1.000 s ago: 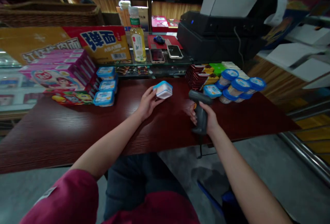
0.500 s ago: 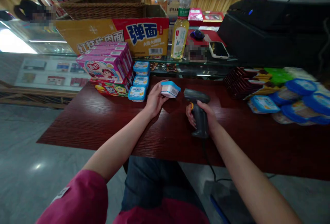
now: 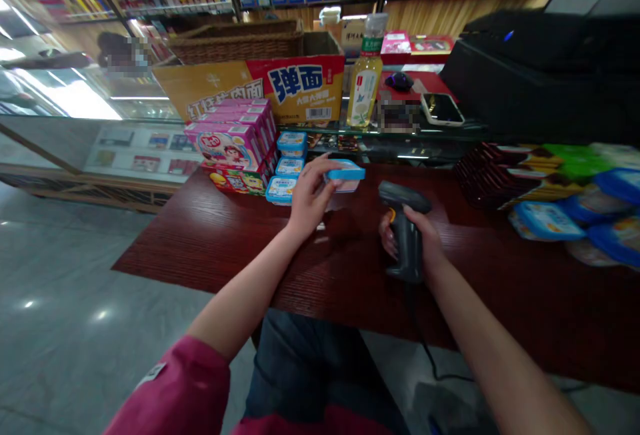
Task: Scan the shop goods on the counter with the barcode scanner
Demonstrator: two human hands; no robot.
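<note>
blue-lidded tub (image 3: pixel 345 177) sits in the left hand (image 3: pixel 309 200), raised just above the dark red surface (image 3: pixel 210 241), its lid level and facing up, its long axis running left to right, the free end pointing right toward the barcode scanner (image 3: pixel 406 231). left fingers (image 3: pixel 320 167) curl over the tub's near left edge, the thumb below it, closed around it. the right hand (image 3: pixel 417 238) wraps the scanner's grip, fingers closed tight on it; the grip stands roughly upright with its base on the surface, the head up top pointing left and slightly away, toward the tub. tub and scanner head are near each other but apart. a cable (image 3: pixel 425 355) drops from the grip's base over the near edge of the surface.

just left of the held tub, three more blue-lidded tubs (image 3: pixel 287 168) lie in a row running away from the viewer, beside stacked pink boxes (image 3: pixel 230 138). behind them is a yellow and red carton (image 3: pixel 280 88), a drink bottle (image 3: pixel 365 75) and a phone (image 3: pixel 443 109) on a glass counter. to the right lie dark snack packets (image 3: pixel 483 168) and a loose heap of blue-lidded cups (image 3: pixel 575 215). both sleeves (image 3: pixel 175 395) are dark pink.
</note>
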